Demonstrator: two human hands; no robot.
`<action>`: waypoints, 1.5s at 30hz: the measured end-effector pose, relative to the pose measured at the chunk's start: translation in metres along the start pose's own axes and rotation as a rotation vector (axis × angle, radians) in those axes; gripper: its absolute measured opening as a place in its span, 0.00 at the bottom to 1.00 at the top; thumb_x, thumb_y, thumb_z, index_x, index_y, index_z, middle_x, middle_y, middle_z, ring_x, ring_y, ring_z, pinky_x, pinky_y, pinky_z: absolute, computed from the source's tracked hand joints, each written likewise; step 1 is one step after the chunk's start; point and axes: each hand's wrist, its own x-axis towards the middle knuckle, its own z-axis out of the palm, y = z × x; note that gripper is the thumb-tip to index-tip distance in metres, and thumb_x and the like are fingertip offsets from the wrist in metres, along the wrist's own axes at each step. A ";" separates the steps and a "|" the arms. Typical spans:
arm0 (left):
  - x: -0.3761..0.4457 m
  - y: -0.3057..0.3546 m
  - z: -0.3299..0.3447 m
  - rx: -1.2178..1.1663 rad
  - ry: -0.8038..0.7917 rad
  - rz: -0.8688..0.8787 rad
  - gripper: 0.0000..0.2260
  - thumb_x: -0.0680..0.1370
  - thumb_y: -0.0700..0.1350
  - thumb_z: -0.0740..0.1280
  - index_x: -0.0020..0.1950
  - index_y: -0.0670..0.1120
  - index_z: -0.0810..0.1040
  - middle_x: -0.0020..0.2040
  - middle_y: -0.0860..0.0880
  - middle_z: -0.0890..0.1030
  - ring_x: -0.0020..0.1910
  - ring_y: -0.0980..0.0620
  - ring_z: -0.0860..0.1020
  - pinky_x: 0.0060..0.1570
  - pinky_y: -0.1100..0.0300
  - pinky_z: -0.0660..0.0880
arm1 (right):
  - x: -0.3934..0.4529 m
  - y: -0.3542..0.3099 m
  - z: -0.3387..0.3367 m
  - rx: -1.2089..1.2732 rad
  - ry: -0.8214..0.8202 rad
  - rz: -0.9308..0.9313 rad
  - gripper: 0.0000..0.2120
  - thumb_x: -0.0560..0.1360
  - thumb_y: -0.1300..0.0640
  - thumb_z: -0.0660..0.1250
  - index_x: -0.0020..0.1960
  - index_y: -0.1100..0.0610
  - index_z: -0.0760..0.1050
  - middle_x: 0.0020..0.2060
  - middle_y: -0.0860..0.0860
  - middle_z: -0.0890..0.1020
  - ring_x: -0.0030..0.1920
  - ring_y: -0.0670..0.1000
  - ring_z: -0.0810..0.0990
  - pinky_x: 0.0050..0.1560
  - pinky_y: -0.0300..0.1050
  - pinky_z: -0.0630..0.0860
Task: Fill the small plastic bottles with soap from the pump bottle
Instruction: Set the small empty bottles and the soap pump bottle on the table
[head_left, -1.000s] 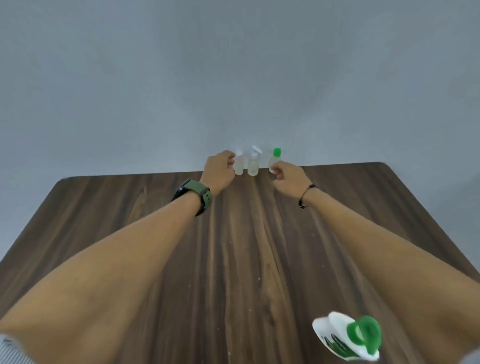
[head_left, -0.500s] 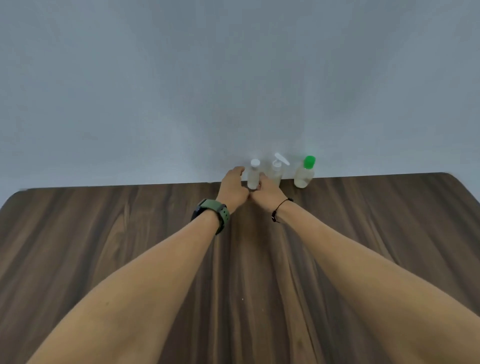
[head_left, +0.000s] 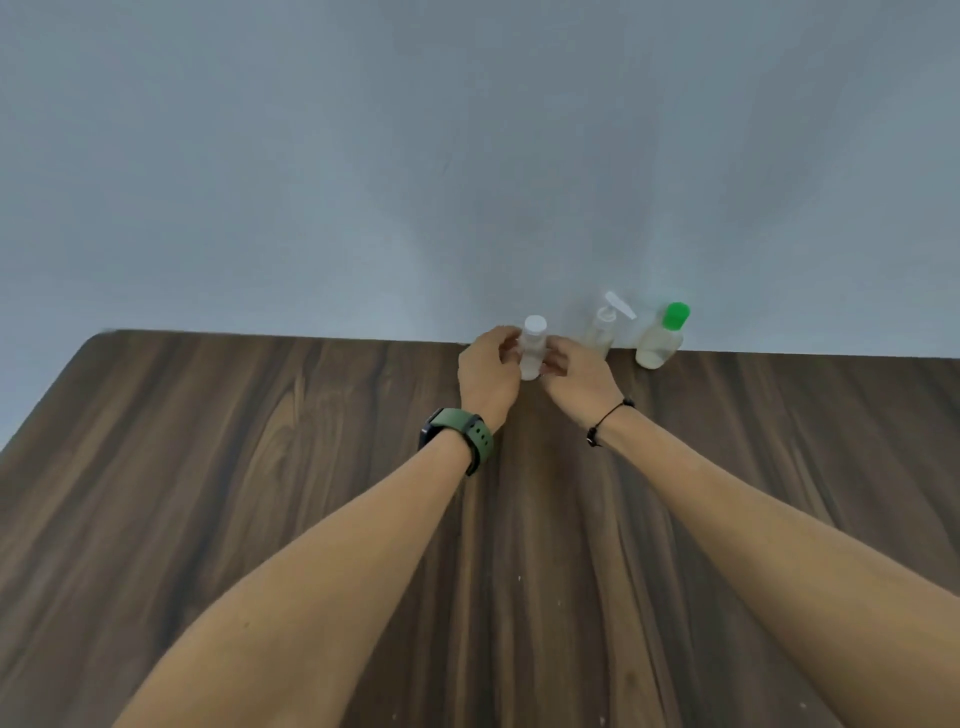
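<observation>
Three small clear plastic bottles stand at the far edge of the wooden table (head_left: 260, 467), against the wall. The leftmost, a white-capped bottle (head_left: 532, 347), is held from both sides: my left hand (head_left: 491, 371) grips its left side and my right hand (head_left: 574, 376) pinches its right side. To its right stands a flip-cap bottle (head_left: 602, 330) with its white lid tipped open. Farthest right is a green-capped bottle (head_left: 662, 338) with pale liquid inside. The pump bottle is out of view.
A plain grey wall (head_left: 467, 156) rises directly behind the bottles. The table's rounded far-left corner (head_left: 98, 338) is in view. A green watch (head_left: 460, 431) sits on my left wrist and a black cord on my right.
My right hand let go of the green-capped bottle and moved left to the white-capped bottle, which both hands now hold. The view shifted, and the pump bottle dropped out of view.
</observation>
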 end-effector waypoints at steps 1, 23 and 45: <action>-0.006 0.002 -0.009 -0.008 0.025 0.002 0.14 0.77 0.32 0.59 0.59 0.40 0.77 0.57 0.44 0.80 0.53 0.52 0.76 0.52 0.66 0.70 | -0.007 -0.006 0.001 0.008 -0.009 -0.017 0.19 0.72 0.70 0.59 0.62 0.62 0.71 0.58 0.58 0.79 0.59 0.53 0.77 0.58 0.40 0.72; -0.400 -0.060 -0.207 0.029 0.331 -0.177 0.10 0.75 0.34 0.63 0.51 0.44 0.80 0.47 0.47 0.82 0.47 0.47 0.80 0.52 0.49 0.76 | -0.366 -0.042 0.116 0.111 -0.473 -0.254 0.18 0.74 0.69 0.62 0.63 0.61 0.73 0.54 0.53 0.81 0.54 0.44 0.78 0.52 0.29 0.73; -0.534 -0.122 -0.186 -0.011 0.500 -0.494 0.10 0.75 0.34 0.64 0.50 0.47 0.80 0.49 0.50 0.82 0.49 0.55 0.78 0.47 0.71 0.69 | -0.458 0.022 0.159 -0.134 -0.792 -0.294 0.23 0.73 0.68 0.63 0.67 0.57 0.69 0.60 0.52 0.80 0.61 0.48 0.77 0.64 0.42 0.72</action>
